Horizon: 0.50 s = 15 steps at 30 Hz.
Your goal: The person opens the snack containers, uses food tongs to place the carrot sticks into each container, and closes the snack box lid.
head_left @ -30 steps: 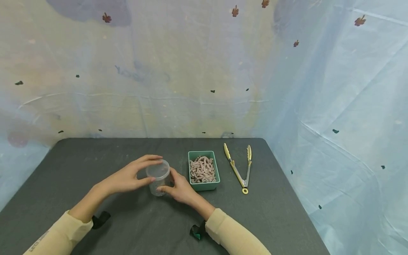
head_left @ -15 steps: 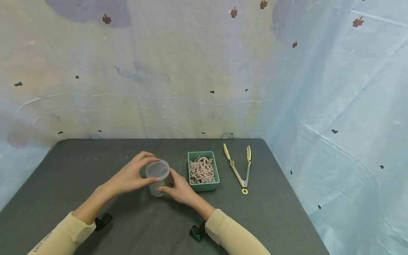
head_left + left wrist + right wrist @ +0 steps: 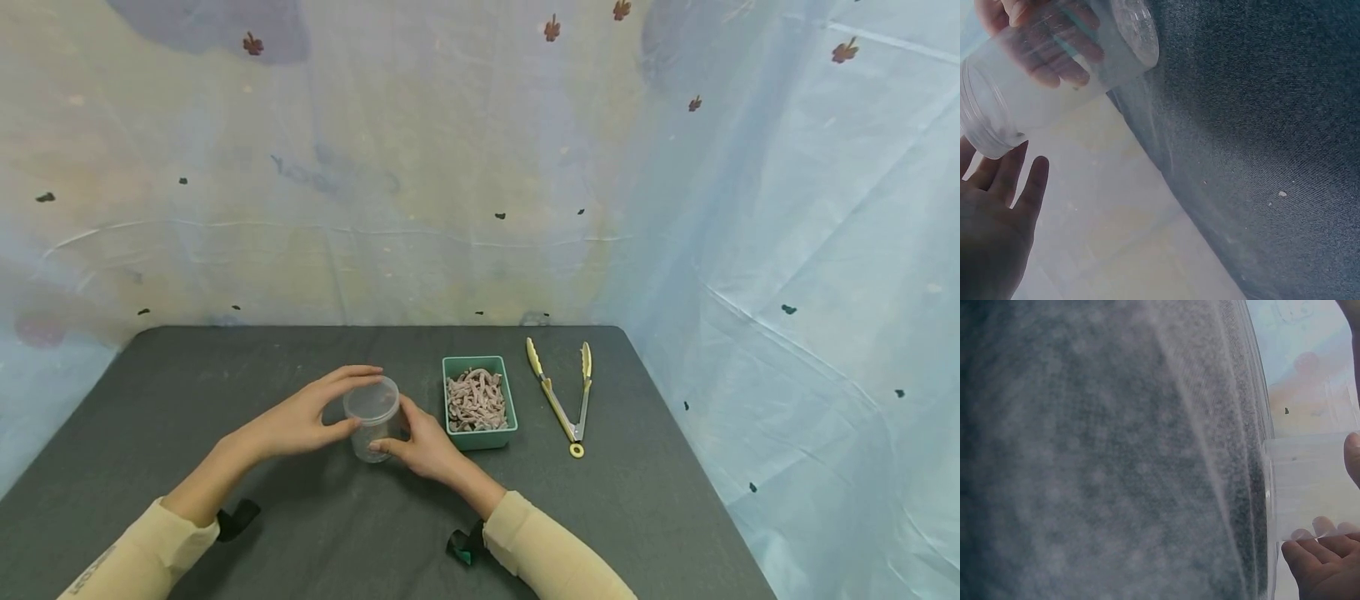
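Note:
A clear plastic jar (image 3: 363, 443) stands upright on the dark table, with a translucent round lid (image 3: 372, 399) on top. My left hand (image 3: 300, 418) spans the lid, thumb at the near rim and fingers along the far rim. Around the jar's body, my right hand (image 3: 426, 445) grips from the right, its thumb on the near side. In the left wrist view the right hand's fingers (image 3: 1063, 65) show through the clear wall. The right wrist view catches only part of the jar (image 3: 1310, 487) and fingers against it.
Right of the jar, a green rectangular tray (image 3: 480, 439) holds a heap of greyish-brown strips. Farther right lie spread tongs (image 3: 558, 406) with yellow tips and a ring at the hinge end. The dark table (image 3: 637, 500) meets a patterned sheet (image 3: 420, 167) behind.
The left hand turned a little at the lid half a second ago and is now back near its earlier pose. The right hand and the jar have stayed in place.

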Each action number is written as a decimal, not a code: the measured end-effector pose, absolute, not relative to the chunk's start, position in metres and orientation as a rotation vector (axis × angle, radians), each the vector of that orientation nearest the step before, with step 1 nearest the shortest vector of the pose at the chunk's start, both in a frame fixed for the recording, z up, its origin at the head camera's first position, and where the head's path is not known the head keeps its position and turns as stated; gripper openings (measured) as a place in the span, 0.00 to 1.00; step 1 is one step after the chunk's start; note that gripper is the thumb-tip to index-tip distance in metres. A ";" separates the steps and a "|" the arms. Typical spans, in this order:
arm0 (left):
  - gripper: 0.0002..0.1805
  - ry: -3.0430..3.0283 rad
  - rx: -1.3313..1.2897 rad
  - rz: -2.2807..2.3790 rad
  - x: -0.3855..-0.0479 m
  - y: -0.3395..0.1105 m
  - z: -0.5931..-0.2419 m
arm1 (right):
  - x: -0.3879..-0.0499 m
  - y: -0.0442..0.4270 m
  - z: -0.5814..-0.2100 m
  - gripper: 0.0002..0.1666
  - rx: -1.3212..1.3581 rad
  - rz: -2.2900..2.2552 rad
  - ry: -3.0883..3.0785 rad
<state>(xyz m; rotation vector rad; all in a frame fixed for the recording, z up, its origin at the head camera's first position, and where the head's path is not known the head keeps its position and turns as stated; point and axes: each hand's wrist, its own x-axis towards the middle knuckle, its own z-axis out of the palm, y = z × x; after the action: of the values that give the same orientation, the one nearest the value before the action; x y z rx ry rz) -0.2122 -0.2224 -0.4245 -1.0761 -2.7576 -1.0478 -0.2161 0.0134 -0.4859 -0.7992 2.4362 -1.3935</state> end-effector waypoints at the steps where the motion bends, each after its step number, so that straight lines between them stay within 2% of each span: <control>1: 0.31 -2.757 -1.074 -1.049 -0.212 -0.222 -0.424 | -0.216 0.013 -0.486 0.49 -0.800 -1.394 2.436; 15: 0.29 -2.668 -0.979 -0.942 -0.210 -0.216 -0.427 | -0.216 0.014 -0.487 0.49 -0.821 -1.399 2.432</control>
<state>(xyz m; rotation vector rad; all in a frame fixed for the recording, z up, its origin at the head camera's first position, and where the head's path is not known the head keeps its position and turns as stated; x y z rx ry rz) -0.2097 -0.2157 -0.4273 -0.9789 -2.6684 -0.9416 -0.2162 0.0139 -0.4870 -0.8209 2.4318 -1.3986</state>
